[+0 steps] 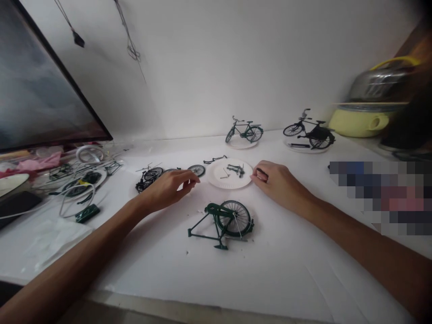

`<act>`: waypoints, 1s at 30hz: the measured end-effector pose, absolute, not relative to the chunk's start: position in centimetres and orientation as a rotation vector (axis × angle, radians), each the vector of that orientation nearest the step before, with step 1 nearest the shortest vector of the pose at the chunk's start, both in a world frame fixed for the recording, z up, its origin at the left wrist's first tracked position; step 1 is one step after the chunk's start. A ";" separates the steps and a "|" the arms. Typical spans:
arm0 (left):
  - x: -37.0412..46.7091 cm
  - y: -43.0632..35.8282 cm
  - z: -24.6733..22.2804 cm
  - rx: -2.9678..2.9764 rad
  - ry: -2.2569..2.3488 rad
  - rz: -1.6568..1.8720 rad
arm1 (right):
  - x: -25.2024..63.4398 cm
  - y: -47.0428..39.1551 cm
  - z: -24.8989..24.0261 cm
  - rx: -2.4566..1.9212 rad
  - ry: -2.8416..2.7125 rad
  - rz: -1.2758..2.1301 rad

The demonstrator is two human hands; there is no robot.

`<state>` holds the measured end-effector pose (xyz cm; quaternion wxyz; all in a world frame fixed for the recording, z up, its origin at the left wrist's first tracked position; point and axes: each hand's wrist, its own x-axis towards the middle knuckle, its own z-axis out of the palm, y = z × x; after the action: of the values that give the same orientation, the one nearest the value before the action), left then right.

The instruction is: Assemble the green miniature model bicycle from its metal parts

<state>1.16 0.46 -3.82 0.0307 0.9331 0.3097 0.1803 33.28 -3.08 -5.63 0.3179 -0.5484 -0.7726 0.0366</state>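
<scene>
A green model bicycle frame (204,218) with one spoked wheel (236,218) lies on the white table between my forearms. Beyond it sits a white paper plate (219,180) holding small dark parts (236,169) and a thin pale piece. My right hand (270,177) pinches the plate's right rim between curled fingers. Just left of the plate, my left hand (175,184) is loosely curved over the table, a gap between thumb and index finger, with nothing visible in it. Its fingertips are near a loose wheel (196,170); black bicycle parts (148,177) lie behind that wrist.
Two assembled model bicycles, one green (245,131) and one black (308,130), stand on plates by the wall. Cables, parts and a green block (87,213) clutter the left, below a screen (43,81). A yellow pot (357,122) stands at the back right.
</scene>
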 end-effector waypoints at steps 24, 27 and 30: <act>1.4 -0.3 -3.6 2.858 0.851 0.583 | 32.8 -0.2 -3.3 -1.385 -2.214 -0.035; 2.1 -0.8 -3.6 2.879 0.810 0.566 | 31.9 1.2 -2.8 -1.380 -2.299 -0.039; 2.6 -1.1 -3.5 2.899 0.751 0.552 | 30.8 2.5 -2.8 -1.375 -2.402 -0.061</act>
<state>2.55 -1.11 -3.54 0.0481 0.9509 0.2464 0.1810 30.76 2.55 -2.81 0.1856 -0.4882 -0.8525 -0.0216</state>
